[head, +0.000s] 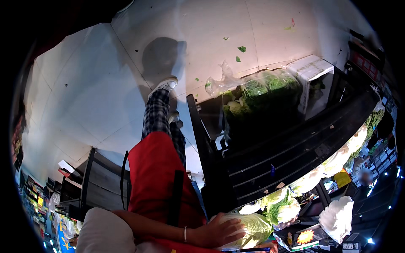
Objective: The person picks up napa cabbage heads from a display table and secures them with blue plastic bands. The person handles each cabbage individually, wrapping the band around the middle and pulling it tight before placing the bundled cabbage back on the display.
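Note:
My left hand [224, 232], with a thin bracelet on its wrist, reaches across my red apron and rests with spread fingers on a napa cabbage [256, 227] at the shelf's near end. Fingers of my right hand [270, 246] show at the bottom edge beside that cabbage. They hold a slim, dark blue object [254, 249], mostly cut off by the frame; its kind cannot be told. More leafy heads [288, 210] lie close by on the right.
A black slatted shelf [269, 167] curves along my right. Under it are a clear bag of greens [269, 83] and a white foam box [311, 71]. Leaf scraps [242, 49] lie on the tiled floor. A black rack [104, 174] stands left; a price sign [305, 236] is lower right.

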A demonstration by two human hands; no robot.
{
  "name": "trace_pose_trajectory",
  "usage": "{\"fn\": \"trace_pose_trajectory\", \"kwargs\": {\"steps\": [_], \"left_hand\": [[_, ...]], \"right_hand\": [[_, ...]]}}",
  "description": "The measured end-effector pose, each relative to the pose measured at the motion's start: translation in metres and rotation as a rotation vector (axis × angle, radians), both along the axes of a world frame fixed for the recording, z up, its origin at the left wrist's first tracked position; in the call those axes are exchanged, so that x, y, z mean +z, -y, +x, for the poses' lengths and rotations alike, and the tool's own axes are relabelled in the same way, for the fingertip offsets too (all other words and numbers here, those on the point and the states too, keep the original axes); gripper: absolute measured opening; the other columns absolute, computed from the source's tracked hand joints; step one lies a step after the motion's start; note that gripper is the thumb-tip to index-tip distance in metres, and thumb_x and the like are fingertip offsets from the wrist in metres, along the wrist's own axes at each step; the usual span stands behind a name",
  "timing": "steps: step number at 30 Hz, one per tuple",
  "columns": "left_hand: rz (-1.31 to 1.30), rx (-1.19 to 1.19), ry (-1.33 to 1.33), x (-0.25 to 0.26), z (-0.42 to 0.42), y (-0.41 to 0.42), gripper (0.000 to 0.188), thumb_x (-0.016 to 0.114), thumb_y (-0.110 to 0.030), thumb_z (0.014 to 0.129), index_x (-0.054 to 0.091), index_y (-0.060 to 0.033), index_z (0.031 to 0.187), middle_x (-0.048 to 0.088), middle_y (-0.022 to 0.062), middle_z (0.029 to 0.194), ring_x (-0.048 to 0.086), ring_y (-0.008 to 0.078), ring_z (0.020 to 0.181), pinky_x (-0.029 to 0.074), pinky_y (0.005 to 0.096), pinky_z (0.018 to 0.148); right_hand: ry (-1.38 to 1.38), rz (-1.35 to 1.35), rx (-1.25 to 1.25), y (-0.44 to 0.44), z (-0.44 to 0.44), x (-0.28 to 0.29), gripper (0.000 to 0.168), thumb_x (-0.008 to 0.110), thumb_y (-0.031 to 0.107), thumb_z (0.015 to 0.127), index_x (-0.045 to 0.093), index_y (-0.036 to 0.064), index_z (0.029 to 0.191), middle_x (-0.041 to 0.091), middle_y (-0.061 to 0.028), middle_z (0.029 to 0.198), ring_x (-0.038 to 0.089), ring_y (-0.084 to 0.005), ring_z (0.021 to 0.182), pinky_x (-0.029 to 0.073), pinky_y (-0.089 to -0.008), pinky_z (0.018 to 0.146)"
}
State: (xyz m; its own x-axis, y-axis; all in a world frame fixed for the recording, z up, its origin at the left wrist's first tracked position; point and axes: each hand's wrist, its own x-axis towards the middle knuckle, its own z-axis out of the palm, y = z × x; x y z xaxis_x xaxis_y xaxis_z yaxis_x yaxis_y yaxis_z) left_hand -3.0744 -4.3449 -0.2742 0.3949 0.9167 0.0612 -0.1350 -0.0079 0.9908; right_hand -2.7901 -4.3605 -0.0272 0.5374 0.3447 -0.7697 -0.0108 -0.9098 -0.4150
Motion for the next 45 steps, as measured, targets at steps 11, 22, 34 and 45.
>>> {"fn": "trace_pose_trajectory", "kwargs": {"steps": [11, 22, 34, 45], "left_hand": [[-0.301, -0.056, 0.312, -0.031, -0.045, -0.104, 0.046, 0.053, -0.013, 0.083, 0.04, -0.0026, 0.126, 0.044, 0.0166, 0.119, 0.045, 0.0298, 0.108, 0.038, 0.0404, 0.086], [-0.292, 0.152, -0.132, 0.029, 0.008, -0.109, 0.025, 0.047, -0.006, 0.085, 0.053, -0.0035, 0.11, 0.057, 0.0043, 0.096, 0.053, 0.0088, 0.086, 0.042, 0.0206, 0.076], [0.072, -0.041, -0.089, 0.188, 0.021, -0.008, 0.024, 0.047, -0.004, 0.087, 0.051, 0.0007, 0.11, 0.048, 0.0051, 0.109, 0.05, 0.0113, 0.097, 0.039, 0.0251, 0.088], [-0.082, -0.309, 0.2, 0.213, 0.047, 0.013, 0.033, 0.049, -0.015, 0.089, 0.045, 0.0019, 0.117, 0.052, 0.0072, 0.109, 0.049, 0.0128, 0.102, 0.039, 0.0257, 0.089]], "right_hand": [[-0.459, 0.139, -0.063, -0.015, -0.054, -0.045, 0.037, 0.057, 0.026, 0.081, 0.054, -0.009, 0.092, 0.046, -0.0082, 0.063, 0.04, -0.0156, 0.052, 0.033, -0.0287, 0.048], [-0.734, 0.621, 0.025, 0.001, -0.047, -0.075, 0.041, 0.042, 0.036, 0.089, 0.048, -0.005, 0.086, 0.035, -0.0004, 0.049, 0.034, -0.0132, 0.045, 0.027, -0.0271, 0.046], [-1.067, 1.129, 0.114, 0.036, -0.063, -0.028, 0.073, 0.059, 0.013, 0.076, 0.02, -0.008, 0.133, 0.044, -0.0077, 0.08, 0.042, -0.0169, 0.072, 0.033, -0.0275, 0.067], [-1.491, 1.425, -0.016, 0.059, -0.056, -0.04, 0.042, 0.032, 0.03, 0.094, 0.05, -0.002, 0.114, 0.028, 0.0041, 0.053, 0.027, -0.0075, 0.05, 0.025, -0.0213, 0.05]]}}
